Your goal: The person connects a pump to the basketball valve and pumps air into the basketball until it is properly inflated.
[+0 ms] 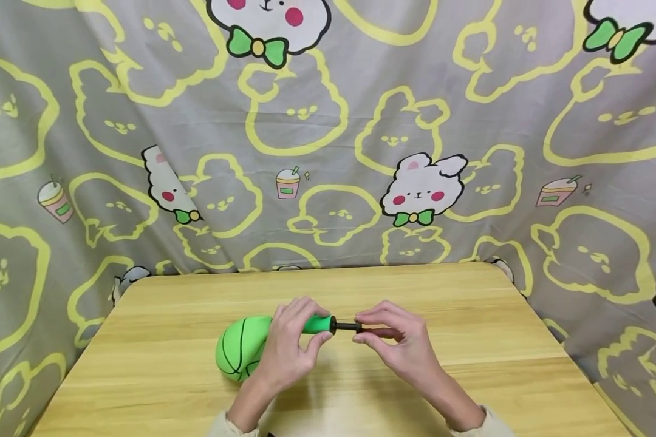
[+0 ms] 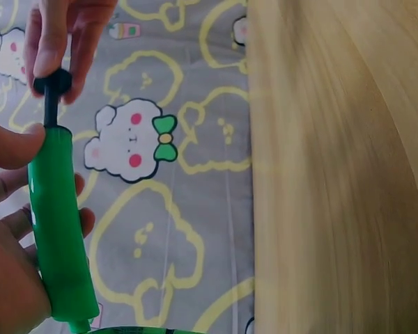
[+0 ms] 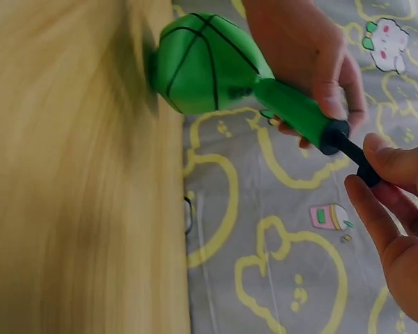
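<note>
A person's two bare hands are holding a small green hand pump over a light wood-grain table. The left hand is gripping the pump's green barrel, its thumb lying along one side and its fingers curling round the other. The right hand is pinching the black handle between thumb and fingertips at the pump's far right end. A short stretch of black plunger rod is showing between the barrel's dark end cap and that handle. The pump is lying roughly level between the hands, pointing left and right across the person's front.

At the barrel's left end, a bright green ball with black basketball-style lines is meeting the pump's nozzle. The ball is looking soft and misshapen, bulging outward and narrowing toward the pump. It is sitting to the left of the left hand, which is partly covering it in the head view. Pale sleeves are showing at both wrists.

Behind the table, grey fabric is hanging with soft folds, displaying yellow outlined animals, white bunny faces wearing green bow ties, and pink drink cups.
</note>
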{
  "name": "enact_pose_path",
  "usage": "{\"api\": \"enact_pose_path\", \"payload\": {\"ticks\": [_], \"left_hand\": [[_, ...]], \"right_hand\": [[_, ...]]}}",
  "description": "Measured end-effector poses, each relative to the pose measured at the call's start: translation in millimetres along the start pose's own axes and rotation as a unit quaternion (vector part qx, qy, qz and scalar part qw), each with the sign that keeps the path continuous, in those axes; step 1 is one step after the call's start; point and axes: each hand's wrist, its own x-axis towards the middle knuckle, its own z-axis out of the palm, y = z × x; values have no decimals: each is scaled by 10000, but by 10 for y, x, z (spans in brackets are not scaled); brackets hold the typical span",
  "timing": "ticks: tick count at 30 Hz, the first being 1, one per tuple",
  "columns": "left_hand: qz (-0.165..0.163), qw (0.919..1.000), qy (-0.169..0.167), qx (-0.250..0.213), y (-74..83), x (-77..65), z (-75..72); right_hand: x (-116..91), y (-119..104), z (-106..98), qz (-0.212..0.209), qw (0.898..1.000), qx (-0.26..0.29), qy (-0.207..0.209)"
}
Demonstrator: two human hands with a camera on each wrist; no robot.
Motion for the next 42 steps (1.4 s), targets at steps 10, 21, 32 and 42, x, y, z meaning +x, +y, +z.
{"api": "enact_pose_path", "payload": {"ticks": [10, 21, 32, 42], "left_hand": [[-171, 9994, -288, 1, 37, -11, -21], [-25, 9997, -243, -71, -7, -136, -65], [-85, 9992, -325, -195, -52, -41, -85], [-235, 9993, -238, -163, -100, -36, -166]], "right_hand": [[18, -26, 95, 283, 9988, -337, -230], [-53, -81, 163, 754, 9949, -424, -513], [17, -123, -80, 1048, 9927, -428, -411], [27, -243, -368, 1042, 9930, -460, -305]]}}
